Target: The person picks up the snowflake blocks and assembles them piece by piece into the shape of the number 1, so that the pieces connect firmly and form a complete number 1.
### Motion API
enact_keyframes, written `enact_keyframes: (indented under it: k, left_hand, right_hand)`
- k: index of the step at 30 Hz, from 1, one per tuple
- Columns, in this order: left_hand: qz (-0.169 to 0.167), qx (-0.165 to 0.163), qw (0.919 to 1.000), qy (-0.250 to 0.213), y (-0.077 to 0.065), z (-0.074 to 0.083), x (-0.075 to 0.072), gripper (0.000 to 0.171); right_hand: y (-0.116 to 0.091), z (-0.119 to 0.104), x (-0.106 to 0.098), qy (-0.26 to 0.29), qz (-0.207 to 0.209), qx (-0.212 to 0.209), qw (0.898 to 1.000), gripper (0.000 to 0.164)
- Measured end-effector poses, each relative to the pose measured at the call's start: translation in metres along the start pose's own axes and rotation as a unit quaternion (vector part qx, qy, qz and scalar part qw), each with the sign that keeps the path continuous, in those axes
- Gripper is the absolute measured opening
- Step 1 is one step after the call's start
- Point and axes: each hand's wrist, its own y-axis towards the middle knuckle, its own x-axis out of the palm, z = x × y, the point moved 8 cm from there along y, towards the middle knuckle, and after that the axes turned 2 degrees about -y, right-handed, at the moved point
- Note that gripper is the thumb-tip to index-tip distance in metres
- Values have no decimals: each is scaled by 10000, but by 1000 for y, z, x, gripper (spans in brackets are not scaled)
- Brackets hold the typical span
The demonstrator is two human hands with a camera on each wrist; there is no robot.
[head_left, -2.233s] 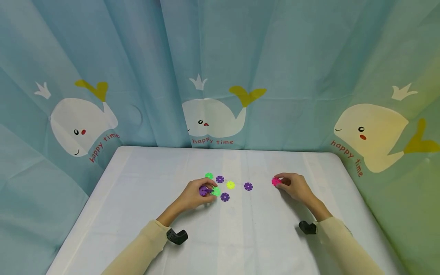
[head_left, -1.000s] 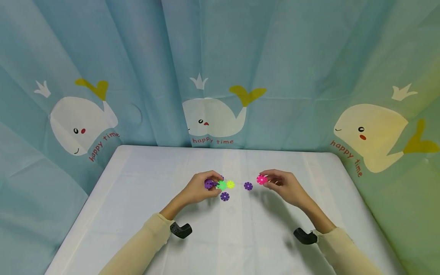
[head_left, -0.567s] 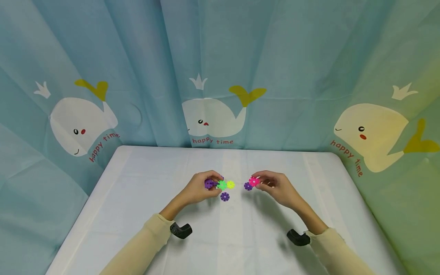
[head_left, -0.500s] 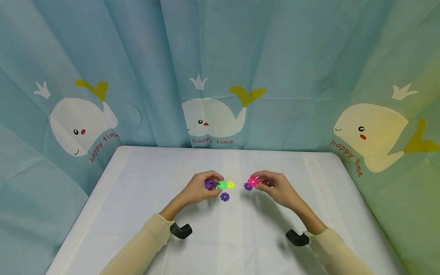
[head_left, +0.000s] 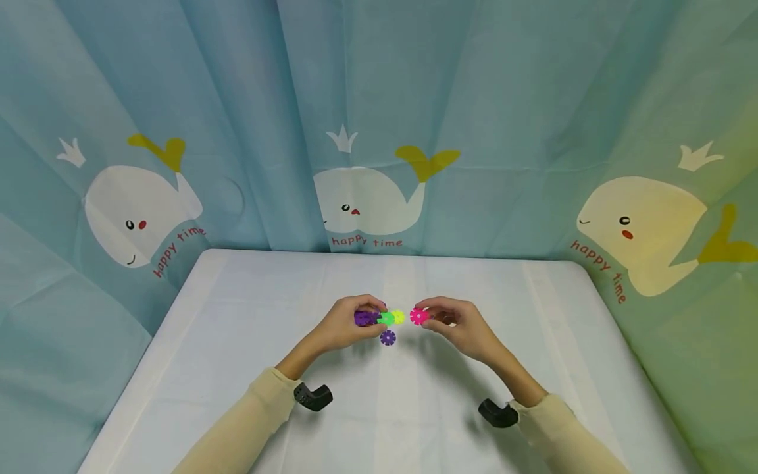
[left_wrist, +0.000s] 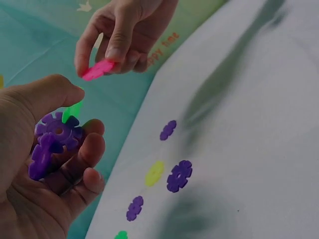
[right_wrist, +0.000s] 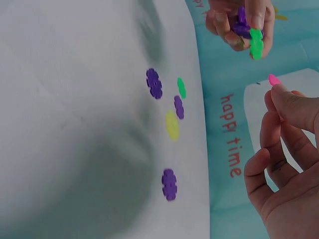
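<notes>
My left hand holds a small cluster of notched plastic snowflake discs above the table. Two purple discs are joined in it, and a green disc is slotted at the end facing right, pinched by thumb and finger. My right hand pinches a pink snowflake disc by its edge. The pink disc is close to the green one, with a gap between them in both wrist views. A loose purple disc lies below, hidden in the head view by the pink disc and right hand.
More loose discs lie on the white table under the hands: a yellow one, two purple ones and a green one. A blue-green curtain with whale prints hangs behind the table. Black wrist cameras sit on both sleeves.
The right hand has carried the pink disc leftward, closing on the left hand. The left hand rose slightly and shifted right earlier, and its cluster has since turned a little.
</notes>
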Motion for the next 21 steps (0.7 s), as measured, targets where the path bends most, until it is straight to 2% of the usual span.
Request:
enact_keyframes:
  k: [7,13,16,21]
  left_hand:
    - [-106,-15,9998,-149,-2,0,2,29]
    - [-117,-76,9998,-162,-1,-5,4,27]
    - [-124,-79,9997,-169,-1,-6,5,27]
    - [-170,-129,9994,-255,-1,-7,7,26]
  right_hand:
    - [5,-9,14,-91,44,-100,9999,30]
    - [7,-41,17,-47,49,-240,9997,27]
    - [7,-50,18,-3,80,-390,9992,26]
    - [9,-25,26,7,145,-492,9987,27]
